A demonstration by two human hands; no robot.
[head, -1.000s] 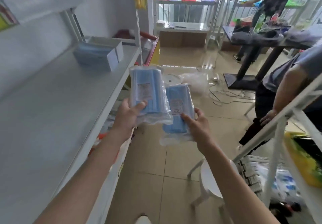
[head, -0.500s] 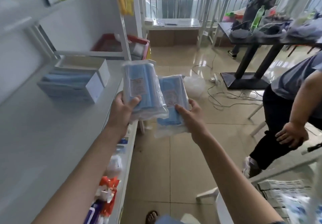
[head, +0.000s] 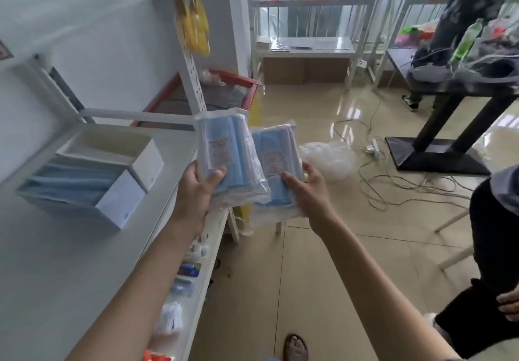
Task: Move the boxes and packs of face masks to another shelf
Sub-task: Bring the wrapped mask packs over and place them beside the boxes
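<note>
At frame centre, the left hand (head: 196, 189) pinches one pack of blue face masks (head: 224, 150), the right hand (head: 307, 189) another pack (head: 276, 164); two mask boxes (head: 92, 181) sit on the white shelf (head: 56, 262), left.

Both forearms and hands (head: 193, 192) are bare, with a sandal (head: 295, 348) on one foot

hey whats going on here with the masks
A person is carrying two clear packs of blue face masks, one in the left hand and one in the right hand. The left pack overlaps the right pack, both held beside the white shelf, where two open mask boxes already sit.
</note>
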